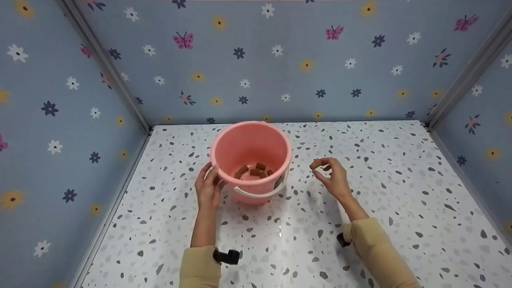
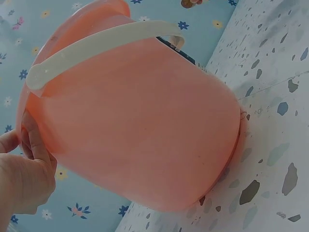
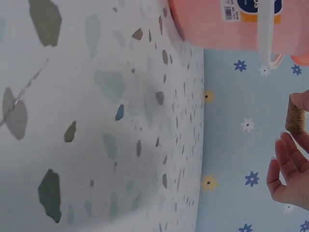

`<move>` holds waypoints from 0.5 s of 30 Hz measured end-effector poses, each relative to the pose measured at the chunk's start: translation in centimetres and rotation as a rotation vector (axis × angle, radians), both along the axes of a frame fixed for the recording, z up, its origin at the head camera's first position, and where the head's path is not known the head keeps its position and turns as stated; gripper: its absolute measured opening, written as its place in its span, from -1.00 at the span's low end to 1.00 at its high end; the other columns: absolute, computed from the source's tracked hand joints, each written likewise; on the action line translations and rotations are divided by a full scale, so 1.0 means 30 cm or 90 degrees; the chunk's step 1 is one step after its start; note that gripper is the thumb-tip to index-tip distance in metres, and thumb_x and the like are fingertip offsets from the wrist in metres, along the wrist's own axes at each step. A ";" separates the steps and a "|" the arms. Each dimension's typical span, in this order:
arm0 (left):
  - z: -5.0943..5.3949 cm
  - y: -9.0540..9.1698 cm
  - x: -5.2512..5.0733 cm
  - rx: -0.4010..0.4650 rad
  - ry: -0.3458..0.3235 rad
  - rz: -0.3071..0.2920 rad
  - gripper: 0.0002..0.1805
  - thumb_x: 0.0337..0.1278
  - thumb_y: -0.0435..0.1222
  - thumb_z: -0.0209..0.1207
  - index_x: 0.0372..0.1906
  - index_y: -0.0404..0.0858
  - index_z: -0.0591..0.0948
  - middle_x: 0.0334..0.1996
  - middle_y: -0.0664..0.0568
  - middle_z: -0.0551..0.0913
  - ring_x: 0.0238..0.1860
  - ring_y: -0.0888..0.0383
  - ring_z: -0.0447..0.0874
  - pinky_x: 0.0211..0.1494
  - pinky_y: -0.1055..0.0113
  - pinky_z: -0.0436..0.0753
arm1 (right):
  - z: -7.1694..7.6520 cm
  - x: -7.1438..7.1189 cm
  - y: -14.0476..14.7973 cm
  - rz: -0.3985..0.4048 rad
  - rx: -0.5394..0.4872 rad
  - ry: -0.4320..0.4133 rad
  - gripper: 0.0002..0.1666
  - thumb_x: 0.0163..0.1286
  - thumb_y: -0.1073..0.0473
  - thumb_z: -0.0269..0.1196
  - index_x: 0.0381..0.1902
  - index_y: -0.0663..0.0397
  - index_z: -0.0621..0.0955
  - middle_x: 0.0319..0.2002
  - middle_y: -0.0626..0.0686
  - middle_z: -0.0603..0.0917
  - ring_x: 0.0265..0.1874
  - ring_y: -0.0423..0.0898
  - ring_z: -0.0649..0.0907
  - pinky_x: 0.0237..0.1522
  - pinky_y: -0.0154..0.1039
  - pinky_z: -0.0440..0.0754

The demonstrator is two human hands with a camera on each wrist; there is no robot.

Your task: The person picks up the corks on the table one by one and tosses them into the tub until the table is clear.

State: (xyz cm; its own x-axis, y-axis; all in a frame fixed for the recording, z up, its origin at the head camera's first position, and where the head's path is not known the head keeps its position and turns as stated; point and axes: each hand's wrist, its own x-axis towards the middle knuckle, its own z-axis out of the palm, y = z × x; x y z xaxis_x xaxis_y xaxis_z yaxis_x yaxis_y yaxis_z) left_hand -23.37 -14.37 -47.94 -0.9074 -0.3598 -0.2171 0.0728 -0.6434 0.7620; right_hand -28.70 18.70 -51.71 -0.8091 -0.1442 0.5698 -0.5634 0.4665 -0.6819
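Observation:
A pink bucket (image 1: pixel 251 190) with a white handle (image 1: pixel 262 195) stands on the speckled tabletop, and several brown corks (image 1: pixel 255 172) lie at its bottom. My left hand (image 1: pixel 207 187) grips the rim at its left side, with the thumb up on the edge; the left wrist view shows the same hand (image 2: pixel 29 174) at the rim of the bucket (image 2: pixel 145 121). Raised above the table to the right of the bucket, my right hand (image 1: pixel 335 178) pinches one cork (image 1: pixel 315 164) between thumb and fingers. That cork (image 3: pixel 295 116) shows at the right edge of the right wrist view.
White tabletop (image 1: pixel 400 192) with grey specks spreads around the bucket. Blue flowered panels (image 1: pixel 280 60) enclose it at the back and both sides. A dark wrist camera (image 1: pixel 228 257) juts from the left sleeve. The bucket bears a printed label (image 3: pixel 248 7).

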 end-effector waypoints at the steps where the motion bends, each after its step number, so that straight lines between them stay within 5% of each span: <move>1: 0.004 -0.002 0.003 0.000 -0.001 -0.003 -0.60 0.07 -0.36 0.15 0.05 -0.30 0.38 -0.27 -0.02 0.56 -0.34 0.18 0.52 -0.24 0.37 0.57 | 0.009 0.005 -0.008 0.004 0.002 0.006 -0.71 0.05 0.35 0.31 -0.23 0.23 0.50 -0.27 0.05 0.58 -0.26 -0.03 0.51 -0.32 -0.19 0.44; 7: -0.003 -0.006 0.001 -0.013 -0.005 0.002 -0.56 0.04 -0.33 0.18 0.06 -0.30 0.38 -0.14 -0.13 0.52 -0.29 0.15 0.53 -0.20 0.35 0.57 | 0.061 0.032 -0.052 0.020 0.018 0.012 -0.66 0.06 0.28 0.32 -0.20 0.22 0.49 -0.26 0.05 0.55 -0.29 0.06 0.50 -0.38 -0.22 0.41; 10: -0.017 -0.007 -0.002 0.001 0.040 -0.008 -0.54 0.01 -0.32 0.20 0.06 -0.32 0.40 -0.16 -0.18 0.53 -0.31 0.13 0.54 -0.25 0.34 0.59 | 0.091 0.042 -0.071 0.029 0.012 0.024 -0.66 0.06 0.27 0.32 -0.19 0.20 0.49 -0.25 0.04 0.55 -0.31 0.01 0.50 -0.39 -0.25 0.40; 15: -0.166 -0.052 -0.080 0.007 0.091 -0.018 -0.55 -0.03 -0.31 0.24 0.04 -0.29 0.45 -0.19 -0.17 0.56 -0.29 0.05 0.57 -0.30 0.27 0.61 | 0.140 0.045 -0.111 0.065 -0.018 0.057 -0.66 0.04 0.30 0.33 -0.20 0.20 0.51 -0.27 0.05 0.58 -0.35 -0.02 0.50 -0.40 -0.29 0.39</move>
State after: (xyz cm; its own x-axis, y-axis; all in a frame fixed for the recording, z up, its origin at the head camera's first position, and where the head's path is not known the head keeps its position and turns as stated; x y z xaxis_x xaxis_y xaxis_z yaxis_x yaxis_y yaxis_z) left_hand -25.77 -15.92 -52.91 -0.9390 -0.3320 -0.0894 0.1615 -0.6554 0.7379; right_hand -27.34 15.38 -47.50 -0.7370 -0.2066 0.6436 -0.6659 0.3849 -0.6391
